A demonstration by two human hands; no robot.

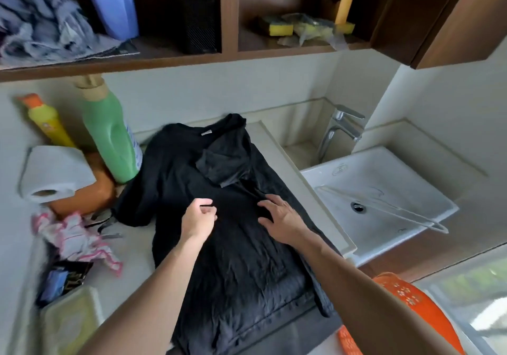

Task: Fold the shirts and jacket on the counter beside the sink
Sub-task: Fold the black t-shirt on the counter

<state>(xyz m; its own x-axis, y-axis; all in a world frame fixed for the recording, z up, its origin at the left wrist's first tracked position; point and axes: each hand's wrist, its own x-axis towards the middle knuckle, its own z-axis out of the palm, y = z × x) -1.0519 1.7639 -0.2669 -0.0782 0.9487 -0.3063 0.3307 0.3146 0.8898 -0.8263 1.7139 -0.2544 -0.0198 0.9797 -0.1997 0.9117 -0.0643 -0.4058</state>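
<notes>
The black shirt (pixel 219 245) lies flat on the bench (pixel 137 246), left of the sink (pixel 384 179). Our left hand (pixel 198 218) pinches cloth at mid-chest; our right hand (pixel 282 221) rests on it, fingers (pixel 267 205) spread. It looks soft, light and limp, so we judge the shoulders or hem best to grip.

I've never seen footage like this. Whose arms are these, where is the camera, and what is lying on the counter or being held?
There is no machine: these are a person's two bare arms, filmed by one wide-angle camera on their head, looking down. A black shirt lies spread on the counter beside the sink, one sleeve folded across its chest. The left hand pinches a bit of the shirt's fabric; the right hand rests on it with fingers spread. A green bottle and a paper roll sit at the left.
</notes>
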